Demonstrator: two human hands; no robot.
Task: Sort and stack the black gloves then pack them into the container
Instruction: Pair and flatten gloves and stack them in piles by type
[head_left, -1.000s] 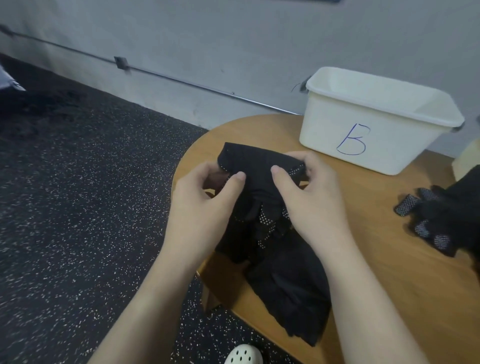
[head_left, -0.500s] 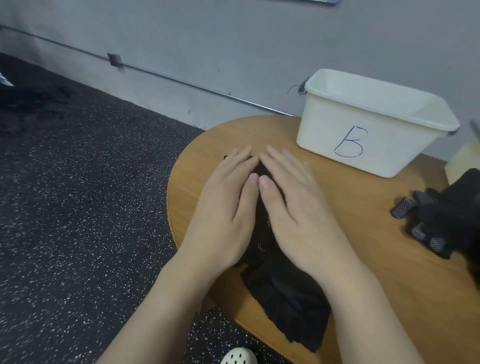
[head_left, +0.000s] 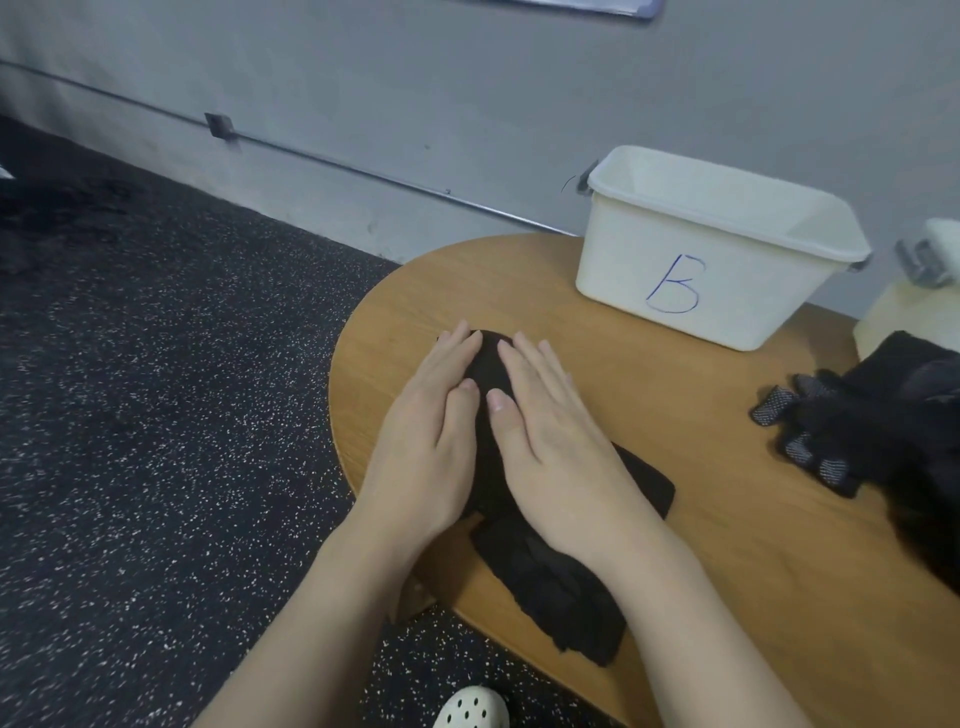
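A stack of black gloves (head_left: 550, 577) lies near the left edge of the round wooden table (head_left: 727, 519). My left hand (head_left: 431, 441) and my right hand (head_left: 556, 441) lie flat side by side on top of the stack, fingers straight, pressing it down. The hands cover most of the stack's far half. A white container marked "B" (head_left: 696, 260) stands at the back of the table, beyond the hands; what shows of its inside looks empty. A loose heap of black gloves with dotted fingertips (head_left: 862, 426) lies at the right.
The table's left edge drops to a dark speckled floor (head_left: 156, 415). A grey wall with a metal conduit (head_left: 332, 161) runs behind. A pale object (head_left: 904, 312) stands at the far right. A white clog (head_left: 472, 709) shows below the table edge.
One second ago both hands pinched a glove above the stack. They then laid it down and flattened out on it; since half a second ago the hands have barely moved.
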